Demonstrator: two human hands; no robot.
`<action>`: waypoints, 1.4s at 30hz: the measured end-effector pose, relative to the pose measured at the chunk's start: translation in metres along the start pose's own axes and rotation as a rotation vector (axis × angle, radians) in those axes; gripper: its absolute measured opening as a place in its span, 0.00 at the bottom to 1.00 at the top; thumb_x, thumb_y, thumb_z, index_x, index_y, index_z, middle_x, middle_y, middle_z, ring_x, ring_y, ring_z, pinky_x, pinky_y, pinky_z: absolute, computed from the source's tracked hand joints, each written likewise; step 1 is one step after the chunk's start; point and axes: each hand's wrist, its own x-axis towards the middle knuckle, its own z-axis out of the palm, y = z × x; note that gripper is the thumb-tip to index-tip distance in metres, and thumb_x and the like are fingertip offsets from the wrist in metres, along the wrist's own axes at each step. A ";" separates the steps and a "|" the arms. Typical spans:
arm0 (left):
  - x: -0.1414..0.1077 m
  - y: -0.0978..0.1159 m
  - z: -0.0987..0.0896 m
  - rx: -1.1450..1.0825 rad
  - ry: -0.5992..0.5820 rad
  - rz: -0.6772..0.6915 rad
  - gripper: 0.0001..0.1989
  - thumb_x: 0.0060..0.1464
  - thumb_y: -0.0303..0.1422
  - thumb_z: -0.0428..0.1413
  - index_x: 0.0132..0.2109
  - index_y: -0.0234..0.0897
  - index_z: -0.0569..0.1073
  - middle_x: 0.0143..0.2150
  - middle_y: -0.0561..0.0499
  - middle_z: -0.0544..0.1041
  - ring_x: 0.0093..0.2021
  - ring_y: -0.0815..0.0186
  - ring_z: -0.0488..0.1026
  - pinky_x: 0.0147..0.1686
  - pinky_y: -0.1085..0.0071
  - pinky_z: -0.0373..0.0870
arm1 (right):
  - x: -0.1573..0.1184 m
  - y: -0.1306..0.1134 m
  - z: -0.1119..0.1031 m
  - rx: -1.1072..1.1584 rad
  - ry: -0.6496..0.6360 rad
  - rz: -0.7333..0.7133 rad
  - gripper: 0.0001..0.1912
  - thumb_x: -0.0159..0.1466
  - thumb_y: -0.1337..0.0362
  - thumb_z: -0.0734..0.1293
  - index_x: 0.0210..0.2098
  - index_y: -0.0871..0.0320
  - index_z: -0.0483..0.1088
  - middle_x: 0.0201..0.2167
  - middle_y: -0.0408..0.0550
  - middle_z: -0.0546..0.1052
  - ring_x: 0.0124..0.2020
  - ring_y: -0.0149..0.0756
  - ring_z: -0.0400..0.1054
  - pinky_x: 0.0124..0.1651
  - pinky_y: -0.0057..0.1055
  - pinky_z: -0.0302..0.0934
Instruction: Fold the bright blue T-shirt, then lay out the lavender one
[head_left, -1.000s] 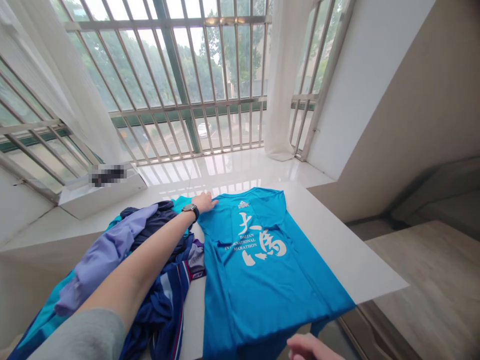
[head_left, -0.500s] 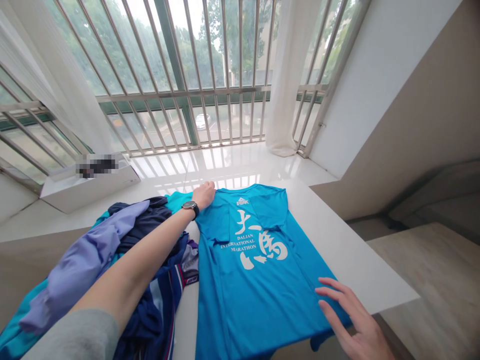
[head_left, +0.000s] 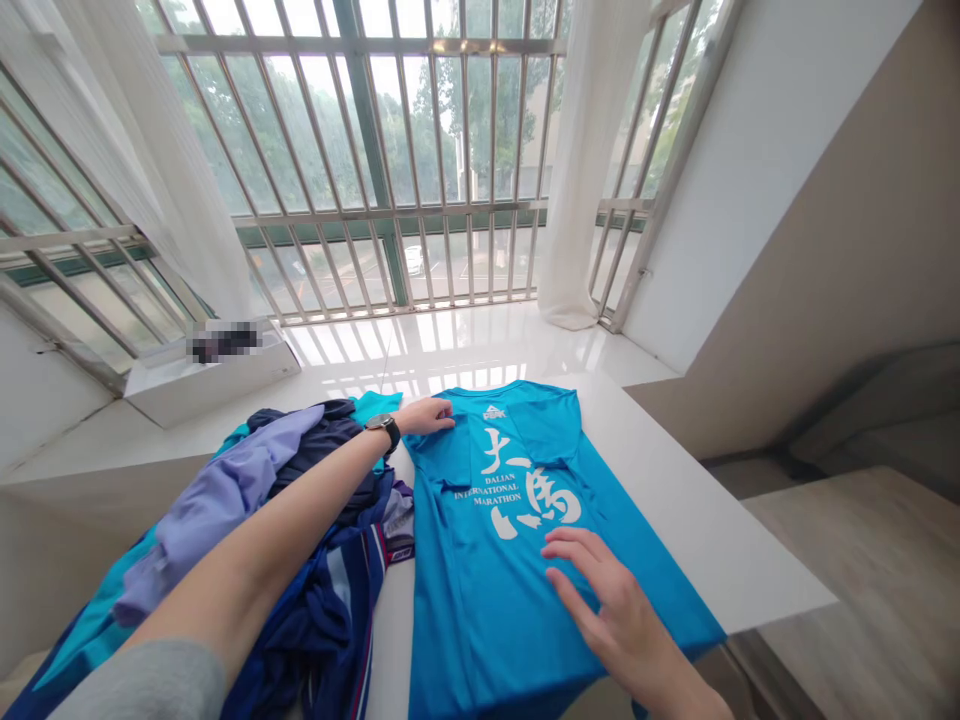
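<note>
A blue T-shirt (head_left: pixel 480 600) lies spread on the white ledge, its short sleeves turned inward over the body and its printed side up. White lettering and large characters run down its upper middle. My left hand (head_left: pixel 427 415), with a watch (head_left: pixel 385 430) on the wrist, rests on the shirt's left shoulder, fingers loosely extended over the cloth. Over the lower right part of the shirt hovers my right hand (head_left: pixel 611 600), fingers spread and nothing in them. The shirt's lower hem hangs over the front edge.
To the left, a heap of clothes (head_left: pixel 217 490) in lavender, navy and turquoise lies partly beneath my left forearm. A white box (head_left: pixel 214 365) stands in the back left corner. Barred windows (head_left: pixel 420 130) and white curtains (head_left: pixel 574 270) border the ledge (head_left: pixel 675 480).
My right hand has moved left and inward from the shirt's right edge. My left hand has shifted from the shoulder's edge slightly onto the cloth, its fingers loosened. The view has tilted up.
</note>
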 end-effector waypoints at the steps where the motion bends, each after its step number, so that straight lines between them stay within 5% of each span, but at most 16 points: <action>1: 0.001 -0.003 0.002 -0.002 0.023 -0.006 0.10 0.60 0.41 0.53 0.40 0.40 0.71 0.37 0.51 0.77 0.37 0.64 0.72 0.35 0.73 0.63 | 0.000 -0.004 0.006 0.012 -0.020 0.003 0.10 0.69 0.60 0.61 0.45 0.51 0.72 0.49 0.49 0.75 0.52 0.39 0.70 0.54 0.36 0.68; 7: 0.002 -0.017 0.010 0.018 0.117 -0.096 0.11 0.63 0.40 0.48 0.43 0.39 0.69 0.40 0.47 0.77 0.42 0.58 0.74 0.38 0.68 0.65 | 0.004 -0.027 0.030 0.014 -0.141 -0.004 0.09 0.69 0.63 0.61 0.46 0.51 0.72 0.51 0.50 0.74 0.51 0.39 0.70 0.54 0.36 0.68; 15: 0.001 -0.010 0.015 0.026 0.131 -0.053 0.10 0.64 0.40 0.48 0.47 0.41 0.68 0.41 0.49 0.78 0.44 0.59 0.75 0.41 0.68 0.67 | -0.003 -0.037 0.048 -0.032 -0.144 -0.086 0.10 0.65 0.67 0.63 0.45 0.53 0.72 0.48 0.51 0.75 0.49 0.41 0.71 0.51 0.37 0.69; 21: -0.006 0.023 0.000 0.085 0.210 -0.034 0.16 0.61 0.35 0.52 0.55 0.38 0.66 0.51 0.42 0.75 0.50 0.56 0.72 0.46 0.64 0.66 | -0.005 -0.034 0.054 -0.014 -0.112 -0.094 0.09 0.66 0.69 0.62 0.43 0.53 0.71 0.46 0.49 0.76 0.48 0.41 0.70 0.51 0.38 0.67; 26: -0.034 0.068 -0.001 0.156 0.028 0.192 0.19 0.59 0.51 0.52 0.36 0.41 0.73 0.35 0.49 0.77 0.36 0.59 0.75 0.34 0.68 0.66 | -0.005 -0.036 0.053 0.013 -0.103 -0.074 0.08 0.66 0.69 0.62 0.42 0.52 0.71 0.45 0.48 0.76 0.47 0.40 0.70 0.50 0.37 0.66; 29: -0.051 0.085 0.007 0.255 0.012 0.279 0.17 0.60 0.49 0.51 0.36 0.40 0.72 0.34 0.48 0.77 0.33 0.60 0.74 0.29 0.69 0.63 | -0.005 -0.037 0.053 0.028 -0.103 -0.062 0.08 0.66 0.69 0.63 0.41 0.52 0.71 0.45 0.47 0.76 0.48 0.40 0.70 0.51 0.37 0.65; 34: -0.061 0.094 0.013 0.415 0.126 0.339 0.14 0.67 0.38 0.44 0.39 0.38 0.71 0.36 0.45 0.76 0.35 0.61 0.74 0.33 0.67 0.64 | -0.007 -0.037 0.054 0.042 -0.100 -0.048 0.08 0.67 0.68 0.62 0.41 0.53 0.71 0.45 0.48 0.76 0.47 0.40 0.69 0.51 0.38 0.64; 42: -0.070 0.103 0.017 0.371 0.106 0.420 0.16 0.69 0.40 0.41 0.42 0.39 0.70 0.37 0.47 0.75 0.36 0.63 0.73 0.32 0.68 0.64 | -0.007 -0.037 0.054 0.058 -0.079 -0.064 0.07 0.67 0.68 0.62 0.40 0.53 0.72 0.44 0.48 0.76 0.47 0.40 0.69 0.51 0.39 0.64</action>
